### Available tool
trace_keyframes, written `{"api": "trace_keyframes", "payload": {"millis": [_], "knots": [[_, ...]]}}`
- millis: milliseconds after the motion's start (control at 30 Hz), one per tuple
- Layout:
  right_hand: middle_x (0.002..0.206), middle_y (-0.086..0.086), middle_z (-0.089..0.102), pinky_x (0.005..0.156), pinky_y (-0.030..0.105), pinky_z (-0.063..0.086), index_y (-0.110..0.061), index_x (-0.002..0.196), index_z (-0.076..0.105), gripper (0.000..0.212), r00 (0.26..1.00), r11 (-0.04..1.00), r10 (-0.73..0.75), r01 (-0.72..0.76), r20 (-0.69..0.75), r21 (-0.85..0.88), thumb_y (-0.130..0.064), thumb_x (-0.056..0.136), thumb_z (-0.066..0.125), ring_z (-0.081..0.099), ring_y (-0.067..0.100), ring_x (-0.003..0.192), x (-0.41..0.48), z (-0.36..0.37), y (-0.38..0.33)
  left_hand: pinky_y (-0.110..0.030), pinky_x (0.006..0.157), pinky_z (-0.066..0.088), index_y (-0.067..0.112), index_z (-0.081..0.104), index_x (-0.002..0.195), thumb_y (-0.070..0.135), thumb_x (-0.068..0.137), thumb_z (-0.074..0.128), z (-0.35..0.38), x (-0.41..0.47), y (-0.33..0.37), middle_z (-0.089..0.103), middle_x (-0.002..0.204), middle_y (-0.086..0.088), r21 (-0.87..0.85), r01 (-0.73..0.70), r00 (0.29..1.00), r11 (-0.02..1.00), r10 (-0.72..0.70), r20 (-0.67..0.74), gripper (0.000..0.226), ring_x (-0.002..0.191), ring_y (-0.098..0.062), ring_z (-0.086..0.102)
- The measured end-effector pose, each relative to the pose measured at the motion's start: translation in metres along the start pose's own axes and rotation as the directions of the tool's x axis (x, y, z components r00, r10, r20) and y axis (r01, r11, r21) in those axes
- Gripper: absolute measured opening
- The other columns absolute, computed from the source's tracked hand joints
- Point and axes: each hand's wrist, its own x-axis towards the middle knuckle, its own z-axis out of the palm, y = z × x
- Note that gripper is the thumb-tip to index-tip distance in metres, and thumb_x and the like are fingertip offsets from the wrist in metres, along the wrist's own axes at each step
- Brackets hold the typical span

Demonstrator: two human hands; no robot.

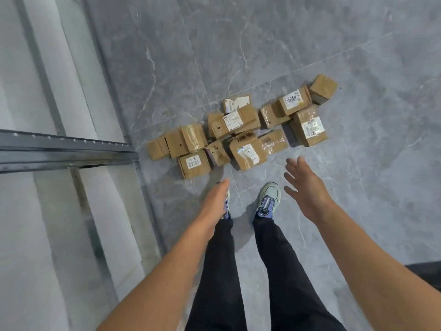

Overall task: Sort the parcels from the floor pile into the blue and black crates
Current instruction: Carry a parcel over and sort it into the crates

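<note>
Parcels (238, 137) sit heaped mid-frame (crates out of view). My left hand (216, 199) and right hand (303, 185) hover straight-fingered and empty, poised for a pick, I judge.

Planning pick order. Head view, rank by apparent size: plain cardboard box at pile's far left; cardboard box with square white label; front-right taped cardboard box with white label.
1. front-right taped cardboard box
2. cardboard box with square white label, slightly smaller
3. plain cardboard box at far left, smallest
</note>
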Motion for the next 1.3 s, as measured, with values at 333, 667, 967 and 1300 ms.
{"api": "trace_keyframes", "payload": {"millis": [333,667,967,1300], "knots": [[0.169,0.004,0.031,0.122,0.052,0.033,-0.02,0.162,0.035,0.07,0.978,0.967,0.167,-0.137,-0.124,0.215,-0.063,0.107,0.032,0.035,0.027,0.152,0.216,0.0,0.077,-0.033,0.109,0.027,0.028,0.04,0.155,0.062,0.104,0.035,0.035,0.238,0.04,0.039,0.16,0.006,0.329,-0.086,0.99,0.941,0.044,0.133,0.062,0.145,-0.016,0.038],[0.172,0.008,0.022,0.12,0.055,0.035,-0.022,0.166,0.022,0.079,0.934,0.882,0.312,-0.216,-0.174,0.419,-0.066,0.104,0.042,0.031,0.03,0.154,0.367,0.014,0.16,-0.048,0.114,0.035,0.026,0.062,0.133,0.07,0.082,0.037,0.064,0.428,0.035,0.062,0.136,-0.004,0.568,-0.197,0.98,0.8,0.159,0.115,0.073,0.129,-0.029,0.052],[0.138,0.004,0.053,0.121,0.057,0.032,-0.018,0.152,0.039,0.067,0.932,0.824,0.324,-0.194,-0.162,0.533,-0.064,0.104,0.043,0.048,0.033,0.14,0.396,0.021,0.168,-0.055,0.124,0.015,0.031,0.032,0.16,0.079,0.081,0.028,0.07,0.452,0.017,0.026,0.169,0.004,0.648,-0.198,0.98,0.735,0.131,0.15,0.093,0.155,-0.026,0.019],[0.126,-0.002,0.065,0.118,0.046,0.04,-0.02,0.141,0.059,0.056,0.963,0.847,0.185,-0.056,-0.194,0.528,-0.06,0.106,0.041,0.061,0.017,0.12,0.295,0.011,0.119,-0.051,0.124,0.018,0.051,0.021,0.158,0.088,0.088,0.032,0.037,0.332,0.022,0.027,0.166,0.018,0.35,-0.189,0.977,0.918,0.141,0.158,0.08,0.15,-0.008,0.028]]}}
